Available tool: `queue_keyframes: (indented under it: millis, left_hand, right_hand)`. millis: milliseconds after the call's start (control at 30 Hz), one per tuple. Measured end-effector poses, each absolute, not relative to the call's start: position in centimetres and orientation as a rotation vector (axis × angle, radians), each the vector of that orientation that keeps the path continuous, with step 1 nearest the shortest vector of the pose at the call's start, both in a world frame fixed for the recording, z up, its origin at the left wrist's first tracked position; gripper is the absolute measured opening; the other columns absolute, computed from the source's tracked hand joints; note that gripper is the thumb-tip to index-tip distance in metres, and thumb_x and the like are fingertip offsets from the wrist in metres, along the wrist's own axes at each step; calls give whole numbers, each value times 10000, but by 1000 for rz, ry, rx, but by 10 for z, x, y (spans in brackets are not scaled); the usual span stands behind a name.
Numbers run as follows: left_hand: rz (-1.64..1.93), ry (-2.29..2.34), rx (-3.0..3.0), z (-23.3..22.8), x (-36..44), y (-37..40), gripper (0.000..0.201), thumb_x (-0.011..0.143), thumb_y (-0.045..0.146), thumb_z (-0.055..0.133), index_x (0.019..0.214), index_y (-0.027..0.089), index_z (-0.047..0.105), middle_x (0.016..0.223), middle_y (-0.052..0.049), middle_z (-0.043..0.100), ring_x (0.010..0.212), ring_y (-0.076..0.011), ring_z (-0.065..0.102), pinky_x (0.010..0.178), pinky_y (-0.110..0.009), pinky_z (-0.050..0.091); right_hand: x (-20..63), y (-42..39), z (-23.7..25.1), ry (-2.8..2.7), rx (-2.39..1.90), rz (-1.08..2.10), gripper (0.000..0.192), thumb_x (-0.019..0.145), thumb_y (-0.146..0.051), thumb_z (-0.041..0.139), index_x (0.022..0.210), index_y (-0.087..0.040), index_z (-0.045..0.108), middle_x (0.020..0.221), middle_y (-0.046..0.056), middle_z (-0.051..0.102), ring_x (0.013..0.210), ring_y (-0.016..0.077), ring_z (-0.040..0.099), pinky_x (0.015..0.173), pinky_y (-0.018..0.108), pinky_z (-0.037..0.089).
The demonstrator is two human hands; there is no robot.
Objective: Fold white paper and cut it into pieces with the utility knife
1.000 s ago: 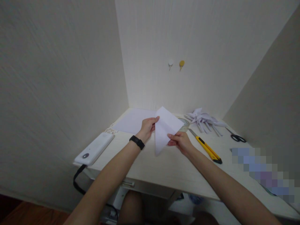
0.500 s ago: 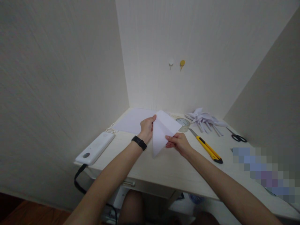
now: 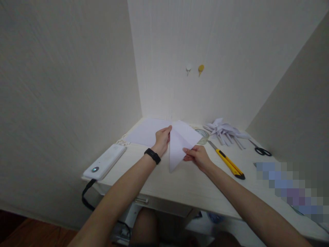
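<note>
A white sheet of paper [image 3: 177,147], with one part folded over, is held up above the desk between both hands. My left hand [image 3: 162,139], with a black band on its wrist, pinches the sheet's left edge near the top. Lower on the other side, my right hand [image 3: 196,156] grips the slanting edge between thumb and fingers. Behind my left hand a larger white sheet [image 3: 146,132] lies flat on the desk. To the right of my right hand lies a yellow utility knife [image 3: 228,163] with its blade out.
Several folded paper pinwheels [image 3: 224,130] lie at the back right, beside black-handled scissors [image 3: 262,151]. A round clear disc [image 3: 202,135] is behind the held paper. On the desk's left edge sits a white device [image 3: 105,161] with a cable. A pixelated item [image 3: 285,185] lies at right.
The folded paper and both hands have shifted very slightly to the right in view, as has most of the scene. The grip on the paper is the same. A light now shows on the white device.
</note>
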State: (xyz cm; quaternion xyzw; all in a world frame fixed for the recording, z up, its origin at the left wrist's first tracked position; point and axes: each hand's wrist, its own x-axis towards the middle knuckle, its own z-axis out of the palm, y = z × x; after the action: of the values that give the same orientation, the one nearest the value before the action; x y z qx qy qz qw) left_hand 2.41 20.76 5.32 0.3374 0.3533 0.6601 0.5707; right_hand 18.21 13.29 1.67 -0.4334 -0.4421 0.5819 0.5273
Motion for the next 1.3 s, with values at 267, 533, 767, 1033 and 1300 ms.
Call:
queue_keyframes:
  millis: [267, 533, 767, 1033, 1300]
  left_hand:
    - [1630, 871, 781, 51, 28, 202, 241, 687, 311, 821, 676, 127, 666, 644, -17, 641, 568, -116, 537, 557, -252, 417]
    - [1465, 740, 821, 48, 34, 200, 373, 533, 354, 926, 645, 107, 669, 647, -50, 671, 571, -123, 559, 552, -251, 439]
    - [1522, 780, 844, 47, 34, 198, 382, 572, 390, 907, 631, 105, 659, 646, -46, 669, 556, -120, 550, 546, -255, 416]
    - [1513, 841, 918, 47, 33, 198, 398, 649, 433, 868, 616, 114, 633, 588, -11, 606, 530, -99, 491, 527, -242, 370]
    - [1359, 784, 969, 50, 36, 192, 439, 643, 480, 867, 614, 114, 625, 568, -8, 591, 499, -87, 468, 491, -231, 350]
  right_hand:
    - [179, 132, 18, -1041, -1036, 1381, 345, 530, -358, 915, 683, -103, 740, 668, 104, 748, 556, 177, 688, 530, 267, 607]
    - [184, 137, 19, -964, -1048, 1295, 303, 544, -331, 905, 655, -117, 722, 657, 82, 739, 513, 159, 657, 531, 277, 614]
    - [183, 138, 16, -979, -1014, 1305, 362, 532, -388, 915, 695, -118, 738, 724, 98, 765, 562, 174, 688, 556, 276, 619]
    - [185, 139, 17, -990, -1024, 1289, 461, 556, -548, 889, 608, -136, 687, 626, 97, 735, 541, 200, 689, 568, 327, 627]
    - [189, 144, 20, -892, -1025, 1215, 471, 541, -550, 894, 615, -139, 676, 644, 111, 742, 545, 218, 701, 549, 324, 625]
